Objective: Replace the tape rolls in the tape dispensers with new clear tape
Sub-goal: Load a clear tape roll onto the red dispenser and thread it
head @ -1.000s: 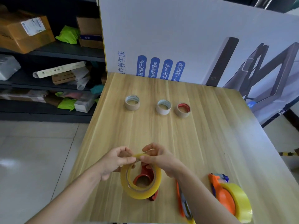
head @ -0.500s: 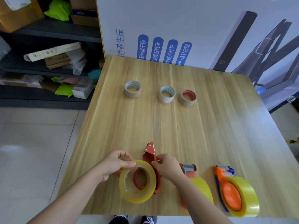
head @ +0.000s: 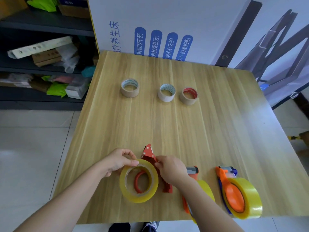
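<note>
We are counting three dispensers (head: 233, 196), three clear rolls (head: 250, 198), and three cores (head: 167, 92) beyond the red dispenser (head: 149, 154). Our left hand (head: 117, 162) is pinching one roll (head: 138, 199), our right hand (head: 172, 170) is gripping that dispenser, and both are lower than before.

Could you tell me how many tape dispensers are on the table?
3: red dispenser behind the tape roll; middle orange dispenser, partly hidden by the right arm; right orange dispenser near the front edge.
</note>
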Motion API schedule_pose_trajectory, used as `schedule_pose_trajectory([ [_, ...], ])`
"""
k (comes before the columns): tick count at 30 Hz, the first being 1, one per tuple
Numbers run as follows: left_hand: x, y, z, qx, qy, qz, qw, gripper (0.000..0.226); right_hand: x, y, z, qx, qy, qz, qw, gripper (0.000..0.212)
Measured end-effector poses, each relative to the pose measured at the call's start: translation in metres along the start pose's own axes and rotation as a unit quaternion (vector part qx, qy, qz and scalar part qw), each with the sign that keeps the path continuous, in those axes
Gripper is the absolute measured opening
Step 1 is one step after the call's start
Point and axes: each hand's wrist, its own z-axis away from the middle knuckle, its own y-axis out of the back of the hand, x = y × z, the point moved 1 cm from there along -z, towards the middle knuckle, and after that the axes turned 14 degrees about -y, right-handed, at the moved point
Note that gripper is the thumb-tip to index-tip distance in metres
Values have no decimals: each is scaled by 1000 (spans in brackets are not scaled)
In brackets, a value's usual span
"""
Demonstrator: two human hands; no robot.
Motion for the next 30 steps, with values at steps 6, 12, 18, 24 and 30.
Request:
schedule_pose_trajectory([
  [6,4,-2,-3,2,-3,13,1000,18,2,8,-2,-3,-11,-29,1000,31],
  [12,-10,-23,-4,41,-27,30,998,17,5,10,-5,-38,-15,-89,995,30],
  [18,-31,-33,-8,89,-39,-70,993,21,5,7,-4,-63,-22,-136,989,34],
  [24,-37,-32,-9,89,-68,-128,985,17,-6,-13,5,-27,-46,3,999,56],
  [30,-41,-33,2,74,-55,-13,996,58,-7,-28,6,40,-62,-31,997,30],
])
